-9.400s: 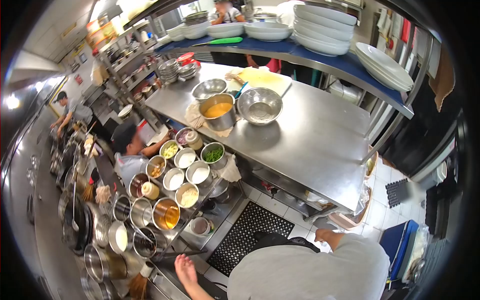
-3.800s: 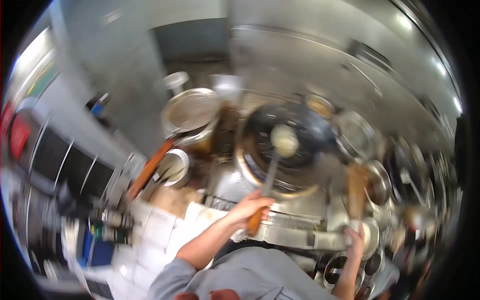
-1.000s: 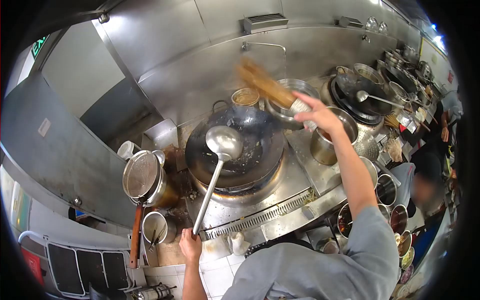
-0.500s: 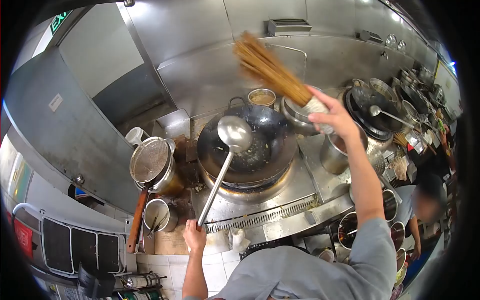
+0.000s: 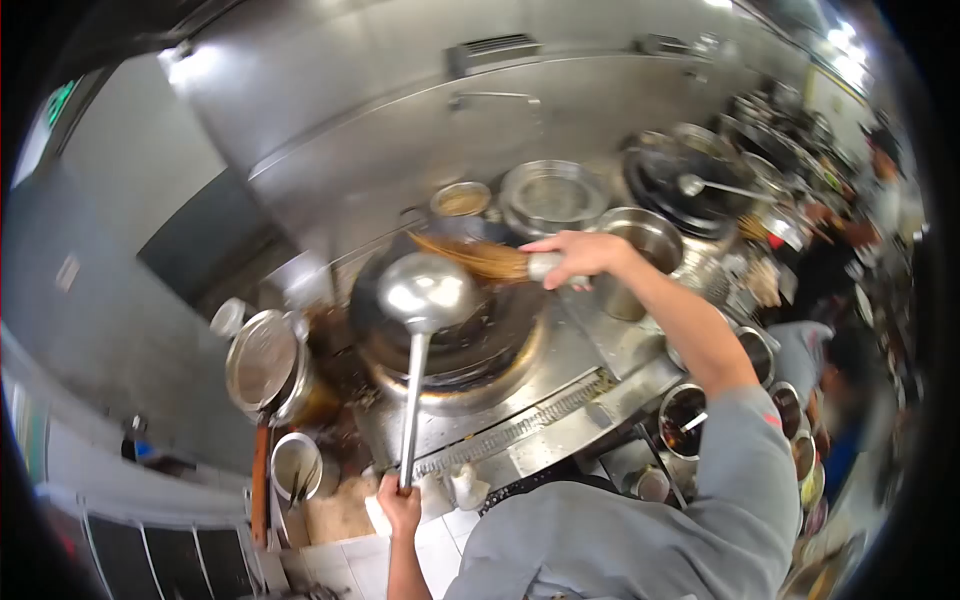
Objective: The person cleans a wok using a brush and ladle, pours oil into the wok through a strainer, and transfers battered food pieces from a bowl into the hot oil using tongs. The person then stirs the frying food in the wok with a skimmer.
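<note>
A long-handled metal ladle (image 5: 428,292) reaches up over the wok, its handle end in my left hand (image 5: 399,506), whose fingers are wrapped round it. My right hand (image 5: 580,258) grips a bamboo wok brush (image 5: 480,260) by its pale bound end. The bristles reach left into the upper part of the black wok (image 5: 480,345), behind the ladle's bowl. Much of the wok's inside is hidden by the ladle and brush, so I cannot tell what lies in it. Motion blurs the picture.
Left of the wok stands a pot with a strainer (image 5: 262,362) on top, above a small white pot (image 5: 300,465). Behind are a pan (image 5: 462,200) and a round metal bowl (image 5: 553,195). A tall pot (image 5: 640,240) stands right. A co-worker (image 5: 850,380) is at far right.
My right hand has swung the brush down and left from above the stove into the wok. The ladle is still over the wok in my left hand. The whole view has shifted.
</note>
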A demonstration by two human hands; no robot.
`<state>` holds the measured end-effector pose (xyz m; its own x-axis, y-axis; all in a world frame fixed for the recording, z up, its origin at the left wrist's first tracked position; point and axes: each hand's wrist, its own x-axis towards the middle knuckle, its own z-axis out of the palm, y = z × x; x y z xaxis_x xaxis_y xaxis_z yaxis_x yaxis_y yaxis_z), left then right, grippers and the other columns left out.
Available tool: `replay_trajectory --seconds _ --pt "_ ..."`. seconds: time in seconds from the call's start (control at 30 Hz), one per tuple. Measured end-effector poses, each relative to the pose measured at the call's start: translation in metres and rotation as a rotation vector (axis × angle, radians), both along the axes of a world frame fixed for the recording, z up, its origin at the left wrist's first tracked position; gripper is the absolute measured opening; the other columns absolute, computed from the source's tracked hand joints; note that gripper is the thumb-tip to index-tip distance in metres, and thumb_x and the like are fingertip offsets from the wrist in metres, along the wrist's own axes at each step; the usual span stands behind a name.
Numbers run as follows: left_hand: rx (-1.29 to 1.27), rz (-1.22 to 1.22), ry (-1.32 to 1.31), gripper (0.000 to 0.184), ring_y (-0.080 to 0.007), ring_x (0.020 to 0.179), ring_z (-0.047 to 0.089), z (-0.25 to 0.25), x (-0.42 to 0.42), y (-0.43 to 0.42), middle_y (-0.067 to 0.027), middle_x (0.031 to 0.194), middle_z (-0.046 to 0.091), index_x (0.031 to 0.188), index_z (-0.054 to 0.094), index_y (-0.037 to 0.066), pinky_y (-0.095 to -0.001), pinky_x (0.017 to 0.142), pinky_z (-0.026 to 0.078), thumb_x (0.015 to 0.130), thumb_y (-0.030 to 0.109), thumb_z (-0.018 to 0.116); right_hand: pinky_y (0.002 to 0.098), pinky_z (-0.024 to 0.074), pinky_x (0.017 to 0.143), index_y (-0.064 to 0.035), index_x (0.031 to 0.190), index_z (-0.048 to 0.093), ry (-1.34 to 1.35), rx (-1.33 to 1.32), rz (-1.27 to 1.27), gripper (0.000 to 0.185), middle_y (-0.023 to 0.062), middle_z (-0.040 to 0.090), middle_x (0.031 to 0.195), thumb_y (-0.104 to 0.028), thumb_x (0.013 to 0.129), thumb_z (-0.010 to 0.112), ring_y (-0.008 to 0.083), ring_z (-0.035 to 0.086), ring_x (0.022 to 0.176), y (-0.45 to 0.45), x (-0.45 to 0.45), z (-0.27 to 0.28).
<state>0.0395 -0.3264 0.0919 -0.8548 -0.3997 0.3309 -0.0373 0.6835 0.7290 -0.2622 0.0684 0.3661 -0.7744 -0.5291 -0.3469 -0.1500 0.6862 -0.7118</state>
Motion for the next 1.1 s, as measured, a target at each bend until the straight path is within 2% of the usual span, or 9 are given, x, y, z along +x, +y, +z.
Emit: replay_trajectory --seconds 0.1,0.23,0.43,0.63,0.7,0.77,0.9,0.97,1.1 --pt "0.164 -0.095 -0.018 0.018 -0.0175 0.053 0.033 -0.018 0.0 -0.006 -0.0061 0.06 0.035 0.065 0.038 0.002 -0.0325 0.048 0.028 0.062 -0.005 0.055 0.0315 0.0528 0.059 -0.0189 0.141 0.044 0.467 0.03 0.071 0.079 0.008 0.066 0.097 -0.017 0.068 0.076 0.0168 0.062 0.069 0.036 -0.04 -0.02" --pt "0.01 0.036 0.013 0.018 -0.0142 0.053 0.032 0.009 -0.01 0.012 -0.0021 0.062 0.035 0.069 0.04 0.003 -0.0312 0.047 0.027 0.066 -0.006 0.055 0.0259 0.0465 0.048 -0.0166 0.143 0.039 0.133 -0.728 -0.23 0.075 0.004 0.063 0.089 -0.013 0.076 0.073 0.011 0.056 0.059 0.029 0.008 0.021" --pt "-0.002 0.085 0.058 0.018 -0.0158 0.053 0.034 0.025 -0.026 0.014 -0.0044 0.061 0.035 0.069 0.041 0.002 -0.0329 0.048 0.028 0.063 -0.009 0.054 0.026 0.0465 0.048 -0.0161 0.142 0.042 0.149 -0.117 -0.158 0.077 0.0058 0.063 0.089 -0.017 0.072 0.074 0.0102 0.054 0.058 0.038 0.009 0.017" --pt "0.175 -0.046 -0.014 0.018 -0.0174 0.059 0.036 0.005 -0.05 0.01 -0.0058 0.064 0.037 0.069 0.043 0.001 -0.0313 0.053 0.032 0.061 -0.011 0.054 0.0278 0.0499 0.065 -0.016 0.144 0.038 0.209 -0.681 -0.188 0.078 0.0095 0.063 0.1 -0.023 0.076 0.075 0.0142 0.059 0.072 0.026 0.038 0.001" --pt "-0.031 -0.026 0.065 0.018 -0.0233 0.056 0.042 0.038 -0.054 0.026 -0.0103 0.064 0.043 0.07 0.047 0.002 -0.0346 0.052 0.034 0.062 -0.009 0.059 0.031 0.0471 0.085 -0.0145 0.142 0.04 0.369 -0.182 0.039 0.077 0.0122 0.063 0.109 -0.025 0.075 0.075 0.0199 0.061 0.094 0.034 0.026 -0.026" --pt "0.104 0.056 0.015 0.016 -0.0272 0.058 0.047 0.045 -0.052 0.022 -0.0122 0.064 0.046 0.071 0.05 0.001 -0.038 0.054 0.037 0.064 -0.008 0.06 0.0316 0.0389 0.099 -0.014 0.141 0.042 0.271 0.08 -0.067 0.077 0.0144 0.061 0.12 -0.026 0.073 0.075 0.0226 0.055 0.11 0.051 0.026 -0.006" --pt "-0.099 0.141 0.02 0.014 -0.0349 0.062 0.05 0.043 -0.05 0.004 -0.0154 0.072 0.051 0.075 0.054 0.002 -0.0426 0.057 0.04 0.066 -0.008 0.057 0.0301 0.0413 0.096 -0.0073 0.14 0.042 0.688 -0.357 -0.165 0.074 0.0104 0.061 0.118 -0.017 0.073 0.074 0.0186 0.055 0.109 0.052 0.03 0.033" --pt "-0.179 0.166 0.024 0.014 -0.0372 0.063 0.051 0.046 -0.052 0.002 -0.0162 0.075 0.053 0.076 0.055 0.002 -0.0439 0.058 0.041 0.067 -0.009 0.056 0.0215 0.0467 0.061 -0.0089 0.14 0.043 0.507 -0.657 -0.224 0.072 0.0036 0.059 0.098 -0.014 0.076 0.073 0.0069 0.052 0.071 0.025 0.049 0.07" --pt "-0.217 0.305 -0.025 0.015 -0.0387 0.074 0.056 0.043 -0.048 0.003 -0.0162 0.081 0.056 0.078 0.056 0.003 -0.047 0.064 0.044 0.067 -0.006 0.057 0.0267 0.0489 0.067 -0.0142 0.139 0.045 0.402 -0.513 -0.015 0.07 0.0064 0.063 0.103 -0.017 0.076 0.074 0.0138 0.058 0.075 -0.009 0.025 0.064"
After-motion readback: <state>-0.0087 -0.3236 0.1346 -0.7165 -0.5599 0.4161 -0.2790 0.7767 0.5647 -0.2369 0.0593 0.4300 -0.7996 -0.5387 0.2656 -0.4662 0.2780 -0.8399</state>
